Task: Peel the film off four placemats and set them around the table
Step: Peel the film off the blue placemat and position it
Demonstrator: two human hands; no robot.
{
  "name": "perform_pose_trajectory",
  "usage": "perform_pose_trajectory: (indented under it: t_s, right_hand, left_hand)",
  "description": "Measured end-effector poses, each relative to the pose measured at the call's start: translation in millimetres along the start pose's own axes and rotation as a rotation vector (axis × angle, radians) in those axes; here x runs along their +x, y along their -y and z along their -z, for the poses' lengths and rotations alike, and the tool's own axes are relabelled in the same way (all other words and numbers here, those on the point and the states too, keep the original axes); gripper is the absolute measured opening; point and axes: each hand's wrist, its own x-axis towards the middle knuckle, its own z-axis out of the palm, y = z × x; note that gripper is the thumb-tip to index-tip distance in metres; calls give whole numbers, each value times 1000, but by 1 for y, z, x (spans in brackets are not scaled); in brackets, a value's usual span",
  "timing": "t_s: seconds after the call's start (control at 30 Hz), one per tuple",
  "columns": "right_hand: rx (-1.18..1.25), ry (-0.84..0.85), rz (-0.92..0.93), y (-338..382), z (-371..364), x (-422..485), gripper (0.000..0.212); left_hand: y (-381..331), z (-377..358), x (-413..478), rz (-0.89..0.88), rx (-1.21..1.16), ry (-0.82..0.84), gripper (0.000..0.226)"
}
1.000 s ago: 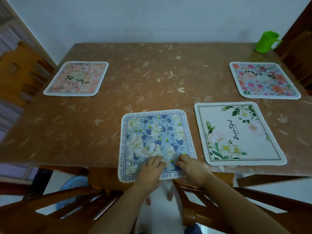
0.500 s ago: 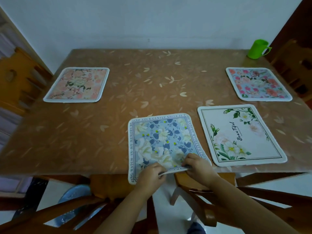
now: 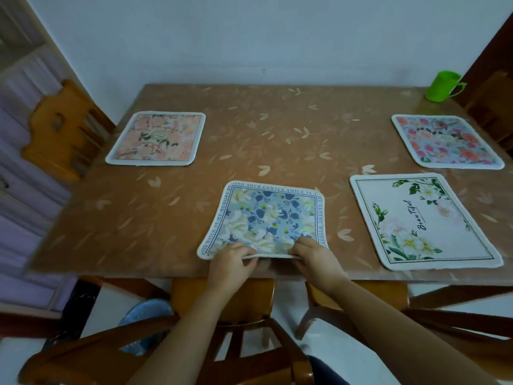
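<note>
Blue placemat [image 3: 270, 218] lies at the near edge of the table [image 3: 249, 140], its near edge lifted where my left hand [image 3: 231, 263] and right hand [image 3: 315, 258] each pinch it. White placemat [image 3: 422, 220] sits to the right, pink placemat [image 3: 156, 138] far left, rose placemat [image 3: 447, 141] far right near a green cup [image 3: 442, 86].

Both forearms reach forward, left hand [image 3: 232, 263] and right hand [image 3: 316, 258] apparently pinching, fingers curled.
</note>
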Motion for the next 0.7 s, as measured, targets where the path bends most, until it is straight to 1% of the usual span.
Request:
perform_pose_trajectory:
  t_s: [0.1,0.2,0.33,0.47,0.57,0.63,0.7]
  right_hand:
    - [-9,-26,93,3,2,16,8]
    - [-17,-1,190,-1,6,31,2]
    - [-46,18,288,-12,10,48,14]
    - [-12,38,330,-27,18,68,11]
    - [-13,43,368,-34,26,81,14]
    - [-7,41,375,-35,28,83,16]
    - [18,44,359,-37,28,82,13]
  left_hand:
    - [3,3,2,40,15,-46,10]
    - [3,2,7,67,53,-72,11]
    - [1,-1,17,101,82,-71,12]
    - [-4,2,33,91,98,-114,11]
    - [-7,8,41,98,110,-115,12]
    - [-8,11,42,112,100,-124,12]
    - [-8,15,40,140,87,-125,11]
